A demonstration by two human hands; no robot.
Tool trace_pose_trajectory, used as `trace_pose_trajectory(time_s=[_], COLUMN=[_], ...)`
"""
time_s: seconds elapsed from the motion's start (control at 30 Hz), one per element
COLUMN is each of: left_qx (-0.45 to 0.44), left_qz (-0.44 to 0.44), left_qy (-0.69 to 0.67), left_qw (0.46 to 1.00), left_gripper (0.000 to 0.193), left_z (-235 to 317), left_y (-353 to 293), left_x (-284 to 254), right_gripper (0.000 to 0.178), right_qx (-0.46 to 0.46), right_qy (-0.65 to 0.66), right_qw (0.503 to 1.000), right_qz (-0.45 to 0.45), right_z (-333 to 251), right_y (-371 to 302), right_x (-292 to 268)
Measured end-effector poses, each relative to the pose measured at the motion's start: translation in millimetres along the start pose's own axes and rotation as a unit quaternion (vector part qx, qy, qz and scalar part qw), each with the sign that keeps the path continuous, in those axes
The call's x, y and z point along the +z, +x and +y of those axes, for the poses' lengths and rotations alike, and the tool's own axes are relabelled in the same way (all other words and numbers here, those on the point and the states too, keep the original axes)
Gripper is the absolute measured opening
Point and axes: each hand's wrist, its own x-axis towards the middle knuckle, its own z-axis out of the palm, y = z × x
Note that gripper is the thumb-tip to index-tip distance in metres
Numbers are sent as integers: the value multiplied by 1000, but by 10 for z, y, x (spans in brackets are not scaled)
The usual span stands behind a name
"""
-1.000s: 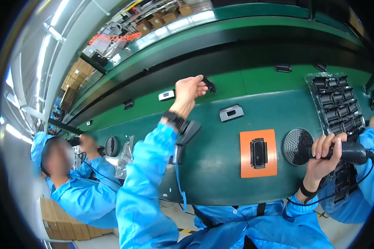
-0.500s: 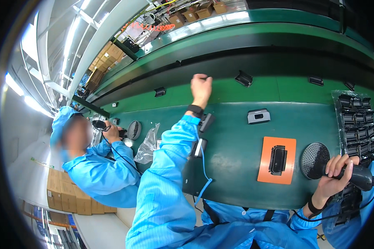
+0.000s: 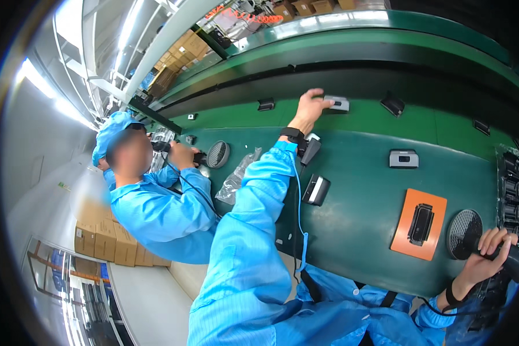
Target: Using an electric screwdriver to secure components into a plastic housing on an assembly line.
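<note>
My left hand (image 3: 312, 109) reaches far out over the green strip at the back. Its fingers are apart, and the lower fingertip seems to touch the left end of a grey plastic part (image 3: 339, 104) with a small dark window. My right hand (image 3: 493, 251) is wrapped round a black corded handheld device with a round perforated head (image 3: 466, 234). To the left of that head lies an orange mat (image 3: 434, 242) with a black oblong part (image 3: 421, 224) on it. A similar grey part (image 3: 403, 159) rests on the table behind the mat.
Black trough-shaped parts (image 3: 392, 105) are spaced along the green strip. Black parts in a clear bag (image 3: 513, 184) lie at the far right. A white-and-black part (image 3: 316, 190) is beside my left arm. A co-worker (image 3: 161, 184) sits at the left, near a clear bag (image 3: 239, 176).
The whole view has swung, so the table sits further right. My left hand has opened and shifted slightly left, uncovering the grey part. My right hand keeps its grip.
</note>
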Motion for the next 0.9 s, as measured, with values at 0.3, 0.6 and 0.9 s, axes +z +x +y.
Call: trace_pose_trajectory(time_s=[0.3, 0.6, 0.9], left_qx=[231, 337, 470], left_qz=[-325, -448, -509], left_qy=[152, 144, 223], left_qw=[904, 816, 686], left_gripper=[31, 23, 30], left_z=[1374, 1002, 1064], left_y=[-1955, -2005, -1871], left_x=[743, 1430, 1428], right_gripper=[14, 11, 12], right_qx=[-5, -5, -18], right_qy=[-16, -32, -26], right_qw=[1000, 999, 999], right_qz=[3, -11, -30], right_z=[144, 81, 50], right_y=[83, 2, 2], right_x=[414, 280, 242])
